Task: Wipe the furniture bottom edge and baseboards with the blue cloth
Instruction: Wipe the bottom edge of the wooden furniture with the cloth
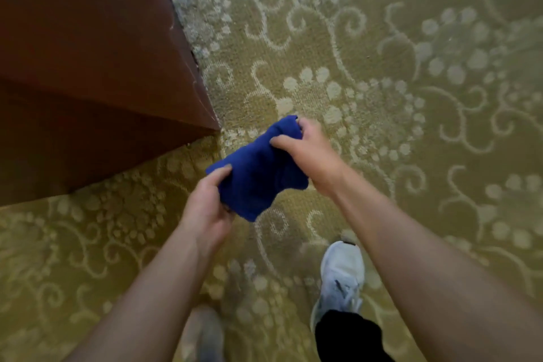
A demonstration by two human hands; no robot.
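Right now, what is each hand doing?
Left hand: closed, gripping the blue cloth at its near end.
Right hand: closed, gripping the same cloth at its far end.

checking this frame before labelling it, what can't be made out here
- Head view: the top of the brown furniture is cut off by the frame's upper and left edges.
- The underside of the blue cloth and the fingers beneath it are hidden behind the cloth, which the left hand and right hand hold.
- No baseboard is in view.
- The lower shoe is blurred.
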